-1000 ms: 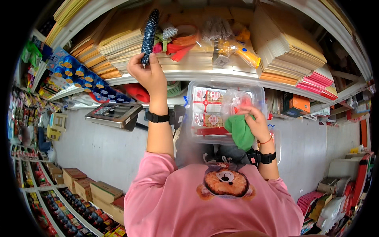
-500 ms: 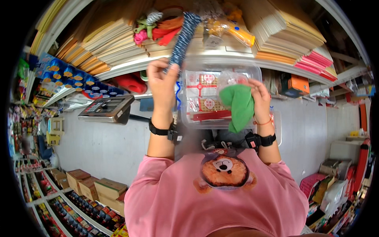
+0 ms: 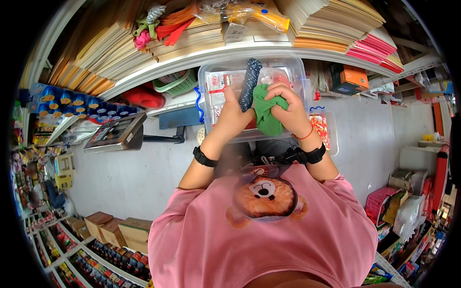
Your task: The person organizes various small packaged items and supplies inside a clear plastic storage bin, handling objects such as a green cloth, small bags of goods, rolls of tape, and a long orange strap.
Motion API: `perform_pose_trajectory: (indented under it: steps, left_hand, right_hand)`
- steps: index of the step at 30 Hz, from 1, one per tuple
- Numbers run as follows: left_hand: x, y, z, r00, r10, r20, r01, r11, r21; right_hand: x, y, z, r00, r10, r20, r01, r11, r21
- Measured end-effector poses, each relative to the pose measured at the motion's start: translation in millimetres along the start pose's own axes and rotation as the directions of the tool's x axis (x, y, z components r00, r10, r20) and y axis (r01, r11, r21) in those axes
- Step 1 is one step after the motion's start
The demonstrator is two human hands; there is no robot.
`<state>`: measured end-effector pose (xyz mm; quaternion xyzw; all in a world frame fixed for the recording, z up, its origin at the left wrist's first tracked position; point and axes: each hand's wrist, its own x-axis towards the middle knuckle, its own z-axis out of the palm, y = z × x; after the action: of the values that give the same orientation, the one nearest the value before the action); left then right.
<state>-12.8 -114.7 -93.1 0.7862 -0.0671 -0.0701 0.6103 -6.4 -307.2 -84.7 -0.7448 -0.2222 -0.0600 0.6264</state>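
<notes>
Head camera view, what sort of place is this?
It looks like a small shop, perhaps a grocery: rows of bottles at lower left, cardboard boxes beside them, and what appears to be a weighing scale.

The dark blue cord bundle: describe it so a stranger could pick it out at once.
Find the white shelf across the upper view, then the clear plastic box just below it. Over that box, the left hand holds the dark blue cord bundle by its lower end. It is long, narrow and pale-flecked, unlike the crumpled, plain green cloth right beside it.
</notes>
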Motion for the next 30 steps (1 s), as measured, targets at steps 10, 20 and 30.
perform_pose_trajectory:
  steps: [10, 20, 30]
  left_hand:
    - [-0.7, 0.5, -43.3, 0.997, 0.070, -0.043, -0.057, 0.964, 0.259]
    - [7.3, -22.3, -21.9, 0.934, 0.161, 0.320, -0.290, 0.864, 0.412]
    - [46.5, 41.7, -116.0, 0.529, 0.716, -0.455, -0.209, 0.630, 0.748]
  right_hand:
    - [0.1, 6.5, -3.0, 0.934, 0.118, 0.338, -0.119, 0.993, -0.016]
    - [-10.1, 55.9, 2.6, 0.944, 0.206, 0.258, -0.118, 0.940, -0.319]
    - [-5.8, 32.2, -3.5, 0.914, 0.275, 0.297, -0.239, 0.959, -0.152]
